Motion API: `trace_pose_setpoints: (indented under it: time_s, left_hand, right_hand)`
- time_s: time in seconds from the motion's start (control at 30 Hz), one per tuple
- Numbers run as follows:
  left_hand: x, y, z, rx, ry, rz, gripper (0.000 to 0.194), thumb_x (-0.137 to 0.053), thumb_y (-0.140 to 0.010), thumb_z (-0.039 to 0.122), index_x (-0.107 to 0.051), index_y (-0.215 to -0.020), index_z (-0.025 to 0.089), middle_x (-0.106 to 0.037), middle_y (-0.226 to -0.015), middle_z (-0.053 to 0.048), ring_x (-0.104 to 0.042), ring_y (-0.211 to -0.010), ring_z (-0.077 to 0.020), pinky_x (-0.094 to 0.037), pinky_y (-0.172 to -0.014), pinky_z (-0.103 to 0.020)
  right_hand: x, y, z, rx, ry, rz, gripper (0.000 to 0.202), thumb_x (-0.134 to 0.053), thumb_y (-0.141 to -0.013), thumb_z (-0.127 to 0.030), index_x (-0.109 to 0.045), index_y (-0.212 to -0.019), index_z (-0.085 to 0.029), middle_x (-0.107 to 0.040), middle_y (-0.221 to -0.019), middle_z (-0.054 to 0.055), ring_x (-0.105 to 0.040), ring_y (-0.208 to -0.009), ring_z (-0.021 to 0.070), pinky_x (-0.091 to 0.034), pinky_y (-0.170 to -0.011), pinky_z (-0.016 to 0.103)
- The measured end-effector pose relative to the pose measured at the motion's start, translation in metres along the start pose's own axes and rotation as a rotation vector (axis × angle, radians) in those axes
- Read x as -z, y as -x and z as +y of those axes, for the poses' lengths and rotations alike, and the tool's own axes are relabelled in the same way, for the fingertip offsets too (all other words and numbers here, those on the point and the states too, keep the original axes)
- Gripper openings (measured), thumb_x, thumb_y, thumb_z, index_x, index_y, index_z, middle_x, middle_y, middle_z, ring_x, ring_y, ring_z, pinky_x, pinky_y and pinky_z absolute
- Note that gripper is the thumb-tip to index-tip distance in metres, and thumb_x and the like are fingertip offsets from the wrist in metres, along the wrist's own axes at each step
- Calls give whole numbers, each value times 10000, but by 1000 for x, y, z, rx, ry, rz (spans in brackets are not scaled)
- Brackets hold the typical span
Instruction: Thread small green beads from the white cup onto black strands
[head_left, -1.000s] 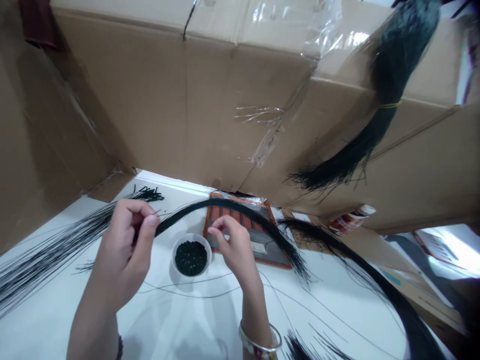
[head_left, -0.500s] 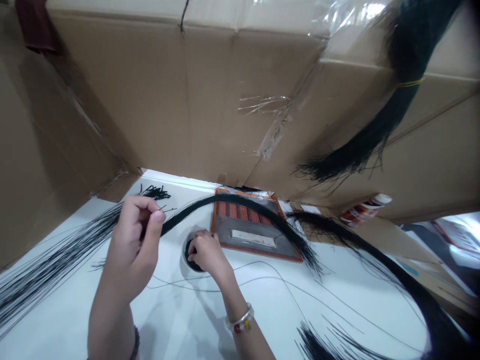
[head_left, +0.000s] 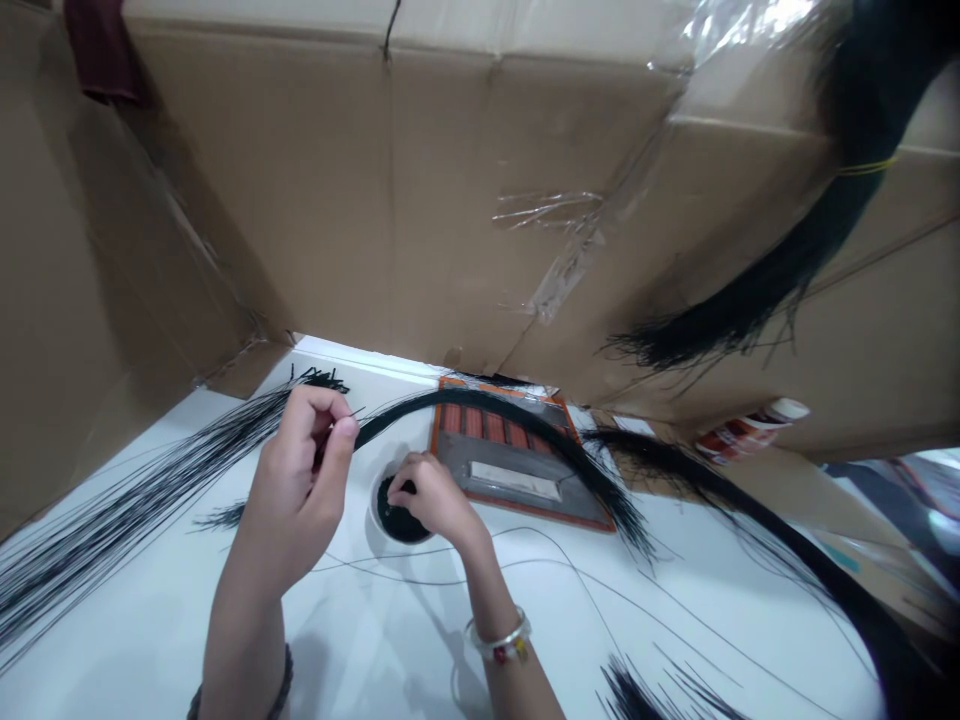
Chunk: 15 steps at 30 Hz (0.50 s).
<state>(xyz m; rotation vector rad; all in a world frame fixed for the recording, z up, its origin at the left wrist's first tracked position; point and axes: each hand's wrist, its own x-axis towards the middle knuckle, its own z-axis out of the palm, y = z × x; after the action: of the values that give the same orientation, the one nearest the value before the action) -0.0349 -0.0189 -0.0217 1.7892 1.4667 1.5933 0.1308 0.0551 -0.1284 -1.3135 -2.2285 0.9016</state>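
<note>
My left hand (head_left: 300,490) is raised over the white table, thumb and forefinger pinched on a thin dark strand (head_left: 359,411) whose tip pokes out to the right. My right hand (head_left: 435,497) reaches into a small round white cup (head_left: 376,526) of tiny black pieces (head_left: 403,523). Its thumb and forefinger are pinched together at the contents; anything between them is too small to make out. Behind the left hand lies a spread bundle of long black strands (head_left: 172,470). A curved black bundle (head_left: 480,398) arcs from near the left fingers across a framed panel.
The orange-edged panel (head_left: 525,515) lies on the white table (head_left: 375,640) against a cardboard wall (head_left: 300,200). A tied black bundle (head_left: 795,250) hangs at upper right. Below it lie a red-and-white container (head_left: 750,430) and another long black bundle (head_left: 795,530). Loose strands cross the tabletop.
The view has shifted, so most things sit slightly further right. My right fingers have drawn up a little from deep in the cup, showing more black pieces. The left hand keeps its pinch.
</note>
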Motion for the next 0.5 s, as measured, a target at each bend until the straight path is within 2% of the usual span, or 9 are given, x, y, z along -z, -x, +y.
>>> trace_pose_setpoints:
  time_s: [0.1,0.13,0.17,0.23,0.33,0.4,0.5]
  left_hand:
    - [-2,0,0,-25,-18,0,62,-490,-979,211,-478,-926,241,-487,-727,40,-432,-552,-99,-357,-473,-212]
    - [-3,1,1,-28,-14,-5,64,-488,-981,209,-478,-927,242,-494,-732,40,-435,-552,-96,-359,-472,-208]
    - [-4,2,3,-32,-4,-15,65,-483,-984,209,-480,-929,243,-500,-734,41,-436,-548,-93,-362,-472,-204]
    - [-7,6,8,-39,35,-42,68,-468,-995,208,-487,-942,245,-511,-741,43,-431,-538,-85,-365,-474,-200]
    - [-13,14,19,-60,106,-76,86,-462,-995,190,-509,-947,244,-524,-753,41,-435,-543,-80,-369,-484,-198]
    - [-18,19,28,-69,146,-77,113,-470,-982,159,-522,-925,242,-509,-730,48,-417,-532,-74,-354,-470,-190]
    - [-23,25,40,-56,194,-31,152,-496,-949,113,-537,-872,238,-479,-692,60,-398,-526,-66,-344,-462,-167]
  right_hand:
    - [29,15,-12,109,-214,127,47,-678,-877,-184,-708,-842,-193,-691,-966,58,-652,-959,201,-497,-908,357]
    - [36,22,-18,143,-301,177,85,-632,-923,-248,-692,-880,-204,-680,-993,56,-648,-951,189,-508,-877,342]
    - [41,29,-26,189,-435,227,122,-605,-948,-305,-680,-903,-219,-671,-992,49,-647,-935,181,-516,-844,330]
    - [45,41,-43,324,-879,289,124,-658,-924,-352,-689,-890,-237,-670,-931,29,-649,-896,173,-514,-827,320]
    - [42,52,-68,403,-1348,283,70,-735,-883,-310,-727,-871,-242,-673,-886,2,-674,-881,143,-514,-898,298]
    - [39,55,-80,392,-1501,270,35,-747,-876,-268,-738,-870,-235,-677,-892,-4,-686,-879,128,-520,-931,287]
    - [38,58,-90,375,-1597,257,19,-756,-867,-237,-739,-862,-231,-686,-894,-5,-683,-859,120,-533,-937,291]
